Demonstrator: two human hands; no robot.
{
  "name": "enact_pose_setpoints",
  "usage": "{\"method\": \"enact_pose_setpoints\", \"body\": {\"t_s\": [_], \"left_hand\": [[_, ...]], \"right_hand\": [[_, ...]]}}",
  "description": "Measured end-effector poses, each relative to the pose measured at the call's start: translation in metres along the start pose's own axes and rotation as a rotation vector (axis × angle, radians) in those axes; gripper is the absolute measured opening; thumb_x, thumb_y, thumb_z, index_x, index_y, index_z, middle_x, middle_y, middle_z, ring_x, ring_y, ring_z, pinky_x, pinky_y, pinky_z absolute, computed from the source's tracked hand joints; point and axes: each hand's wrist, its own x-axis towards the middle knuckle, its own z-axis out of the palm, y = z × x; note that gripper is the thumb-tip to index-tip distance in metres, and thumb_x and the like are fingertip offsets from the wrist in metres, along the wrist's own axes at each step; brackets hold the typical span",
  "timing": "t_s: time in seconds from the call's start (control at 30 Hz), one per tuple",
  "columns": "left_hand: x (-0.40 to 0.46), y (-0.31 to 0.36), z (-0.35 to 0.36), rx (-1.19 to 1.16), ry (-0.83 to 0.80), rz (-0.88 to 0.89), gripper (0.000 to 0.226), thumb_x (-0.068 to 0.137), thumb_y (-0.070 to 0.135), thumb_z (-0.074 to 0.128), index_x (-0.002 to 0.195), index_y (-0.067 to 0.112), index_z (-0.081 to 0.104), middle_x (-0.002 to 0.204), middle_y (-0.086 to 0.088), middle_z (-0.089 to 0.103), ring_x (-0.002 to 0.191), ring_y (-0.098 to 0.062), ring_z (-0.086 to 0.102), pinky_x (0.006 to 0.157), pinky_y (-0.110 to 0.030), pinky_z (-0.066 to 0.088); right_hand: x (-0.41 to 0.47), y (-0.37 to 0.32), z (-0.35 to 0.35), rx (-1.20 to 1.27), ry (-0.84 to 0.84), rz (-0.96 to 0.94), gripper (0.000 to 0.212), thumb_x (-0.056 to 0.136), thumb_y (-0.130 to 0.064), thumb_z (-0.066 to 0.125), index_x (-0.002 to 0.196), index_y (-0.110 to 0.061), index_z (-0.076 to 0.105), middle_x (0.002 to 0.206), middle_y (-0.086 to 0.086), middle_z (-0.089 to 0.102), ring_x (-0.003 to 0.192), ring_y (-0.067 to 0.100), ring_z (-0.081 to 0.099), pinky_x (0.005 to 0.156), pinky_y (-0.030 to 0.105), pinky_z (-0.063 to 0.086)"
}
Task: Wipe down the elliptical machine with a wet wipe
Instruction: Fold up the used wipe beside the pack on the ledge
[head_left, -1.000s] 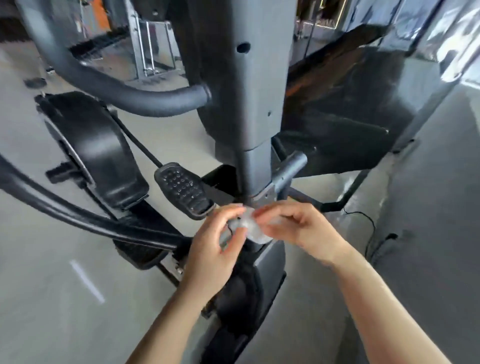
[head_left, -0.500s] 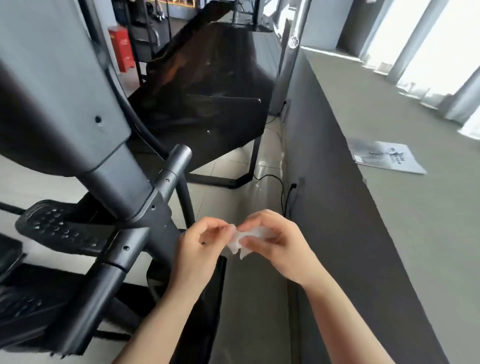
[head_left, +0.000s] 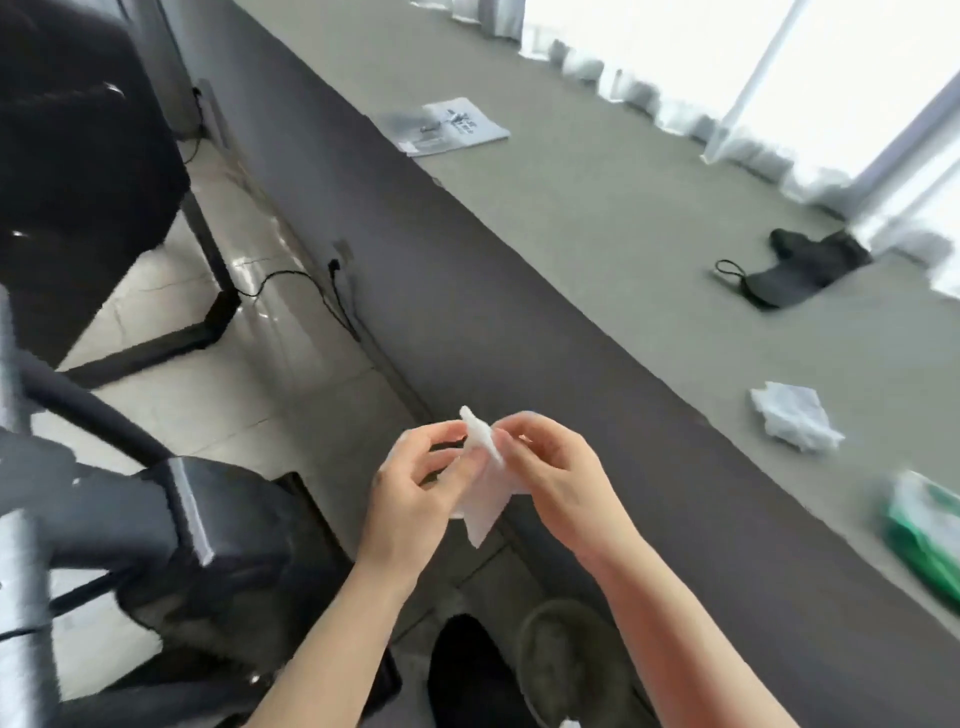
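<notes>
Head view, wet wipe (head_left: 485, 488) pinched between both hands' fingers (head_left: 511, 434)

Both forearms are bare up to the frame edge; no sleeve, watch or ring shows. The left hand (head_left: 410, 499) and right hand (head_left: 558, 480) have short, unpainted nails. Below the hands, a black shoe (head_left: 467, 670) shows.
</notes>
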Motion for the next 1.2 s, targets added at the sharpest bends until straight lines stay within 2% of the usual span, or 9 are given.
{"method": "enact_pose_setpoints", "body": {"t_s": [0.17, 0.27, 0.47, 0.67, 0.8, 0.87, 1.0, 1.13, 1.2], "left_hand": [[-0.018, 0.0, 0.065, 0.061, -0.297, 0.06, 0.024, 0.079, 0.039, 0.069, 0.098, 0.026, 0.071, 0.094, 0.006, 0.071, 0.089, -0.008, 0.068, 0.074, -0.017, 0.053], [-0.026, 0.001, 0.098, 0.062, -0.416, 0.061, 0.011, 0.088, 0.02, 0.069, 0.097, 0.026, 0.071, 0.09, 0.009, 0.074, 0.087, -0.008, 0.07, 0.075, -0.018, 0.054], [-0.022, 0.003, 0.151, 0.202, -0.398, 0.17, 0.025, 0.087, 0.001, 0.065, 0.085, 0.025, 0.066, 0.081, 0.02, 0.069, 0.076, -0.001, 0.067, 0.069, -0.011, 0.051], [0.007, 0.021, 0.208, 0.276, -0.389, 0.205, 0.022, 0.09, 0.005, 0.064, 0.086, 0.027, 0.066, 0.077, 0.015, 0.068, 0.071, -0.005, 0.065, 0.066, -0.014, 0.051], [0.032, 0.042, 0.258, 0.212, -0.511, 0.143, 0.02, 0.092, 0.003, 0.063, 0.085, 0.022, 0.065, 0.084, 0.002, 0.068, 0.076, -0.016, 0.068, 0.07, -0.03, 0.059], [0.037, 0.054, 0.29, 0.082, -0.585, 0.027, 0.017, 0.093, 0.001, 0.061, 0.088, 0.017, 0.061, 0.086, -0.003, 0.064, 0.078, -0.018, 0.066, 0.069, -0.032, 0.06], [0.049, 0.054, 0.334, -0.049, -0.637, -0.069, 0.017, 0.093, 0.003, 0.061, 0.1, 0.018, 0.057, 0.097, -0.009, 0.065, 0.079, -0.016, 0.069, 0.071, -0.029, 0.06], [0.083, 0.02, 0.329, 0.048, -0.428, -0.088, 0.022, 0.094, 0.009, 0.061, 0.1, 0.029, 0.058, 0.098, -0.002, 0.065, 0.081, -0.014, 0.068, 0.076, -0.028, 0.057], [0.103, 0.005, 0.323, 0.183, -0.411, -0.012, 0.023, 0.092, 0.013, 0.063, 0.099, 0.035, 0.057, 0.092, 0.007, 0.067, 0.084, -0.013, 0.068, 0.081, -0.031, 0.054]], "right_hand": [[-0.052, 0.017, -0.061, -0.174, 0.258, 0.11, 0.016, 0.093, -0.025, 0.062, 0.082, -0.027, 0.073, 0.08, -0.011, 0.071, 0.078, 0.005, 0.066, 0.076, 0.029, 0.054], [-0.076, 0.026, -0.085, -0.199, 0.365, 0.162, 0.016, 0.093, -0.027, 0.062, 0.081, -0.027, 0.073, 0.075, -0.014, 0.07, 0.073, 0.001, 0.064, 0.068, 0.019, 0.05], [-0.089, 0.051, -0.136, -0.162, 0.524, 0.222, 0.021, 0.096, -0.026, 0.056, 0.079, -0.035, 0.064, 0.072, -0.015, 0.064, 0.065, 0.002, 0.053, 0.063, 0.019, 0.043], [-0.085, 0.057, -0.216, -0.225, 0.657, 0.15, 0.019, 0.094, -0.018, 0.06, 0.078, -0.026, 0.066, 0.061, -0.012, 0.06, 0.056, 0.002, 0.052, 0.055, 0.012, 0.039], [-0.071, 0.057, -0.268, -0.447, 0.713, 0.097, 0.012, 0.094, -0.019, 0.059, 0.087, -0.019, 0.069, 0.072, -0.004, 0.066, 0.07, 0.014, 0.058, 0.068, 0.029, 0.045], [-0.063, 0.056, -0.293, -0.619, 0.819, 0.016, 0.012, 0.095, -0.018, 0.057, 0.088, -0.015, 0.067, 0.073, 0.002, 0.067, 0.071, 0.027, 0.06, 0.064, 0.038, 0.045], [-0.039, 0.063, -0.328, -0.923, 1.114, -0.139, 0.012, 0.092, -0.014, 0.055, 0.085, -0.01, 0.064, 0.073, 0.006, 0.065, 0.063, 0.031, 0.058, 0.053, 0.028, 0.033], [0.002, 0.127, -0.316, -0.842, 0.991, -0.116, 0.007, 0.088, -0.006, 0.057, 0.083, -0.007, 0.062, 0.083, 0.006, 0.068, 0.072, 0.032, 0.062, 0.057, 0.034, 0.047], [0.015, 0.163, -0.306, -0.782, 0.881, 0.003, 0.008, 0.087, -0.008, 0.056, 0.08, -0.008, 0.06, 0.078, 0.005, 0.066, 0.07, 0.033, 0.061, 0.055, 0.032, 0.042]]}}
